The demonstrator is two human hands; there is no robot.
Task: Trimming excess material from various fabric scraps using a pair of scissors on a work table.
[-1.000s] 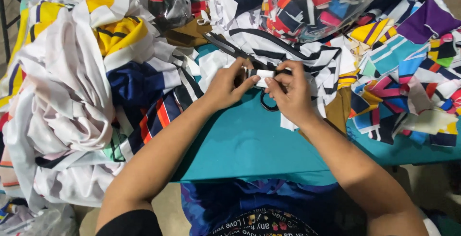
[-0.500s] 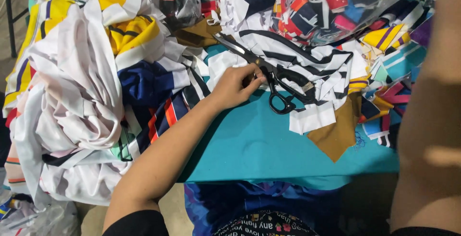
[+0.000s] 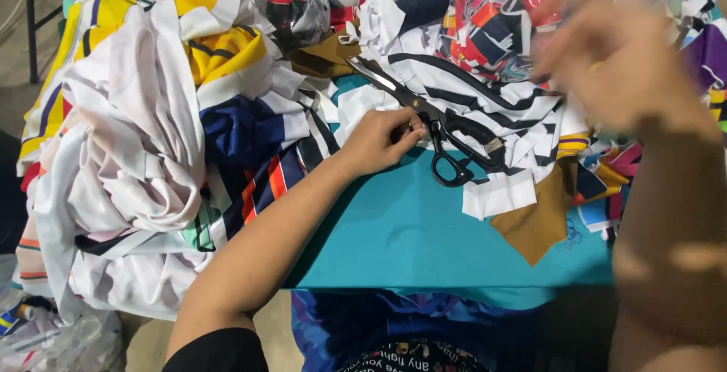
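Head view: black-handled metal fabric scissors (image 3: 435, 133) lie just right of my left hand (image 3: 382, 139).

I see the scissors resting shut on the teal surface (image 3: 401, 228), long axis running diagonally, blade tips pointing up-left toward the brown cloth scrap, loop handles down-right beside the black-and-white striped fabric pieces (image 3: 485, 99). My left hand sits loosely curled, fingertips pinched together at the pivot, touching or nearly touching the blades; whether it grips a small scrap I cannot tell. My right hand (image 3: 613, 62) is lifted, blurred, well apart above the coloured scraps, fingers partly spread, apparently holding nothing. The left hand is clearly nearer.
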